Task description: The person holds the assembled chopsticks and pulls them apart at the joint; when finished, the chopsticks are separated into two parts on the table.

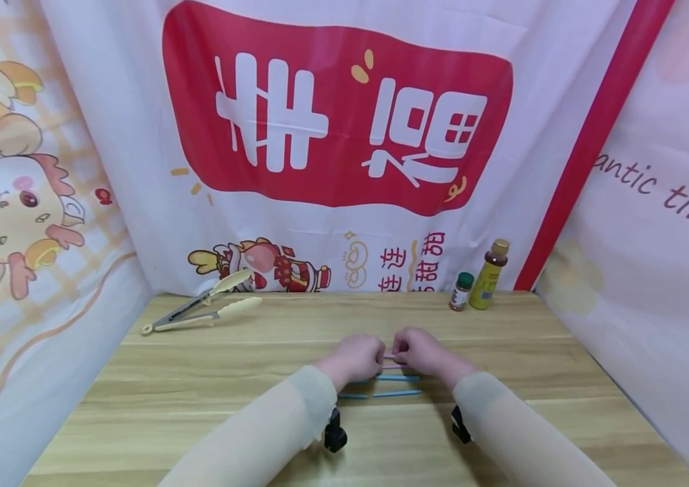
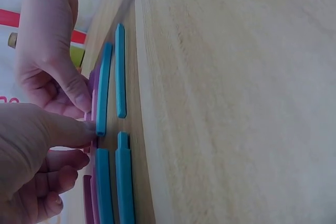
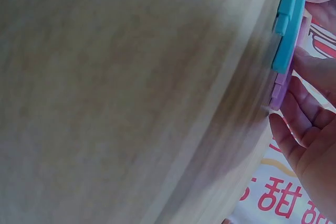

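Note:
Between the hands, a slim purple plastic stick [image 1: 389, 356] lies crosswise, the farthest of several rows. My left hand [image 1: 358, 356] pinches at its left end with thumb and forefinger, the other fingers curled loosely in the left wrist view. Thumb and fingertips of my right hand [image 1: 422, 350] grip the stick farther right. Another purple stick [image 1: 394, 366] lies just nearer. Closer still are blue sticks, among them one blue stick [image 2: 121, 72] and a blue stick with a narrower stepped end [image 2: 124, 182], lined up end to end. My left hand partly hides the left-hand sticks.
Tongs [image 1: 198, 312] with cream tips lie spread at the back left of the wooden table [image 1: 228, 379]. A small green-capped jar [image 1: 460, 292] and a yellow-labelled bottle [image 1: 488, 277] stand at the back right. Printed cloth [image 1: 332, 223] hangs behind the table.

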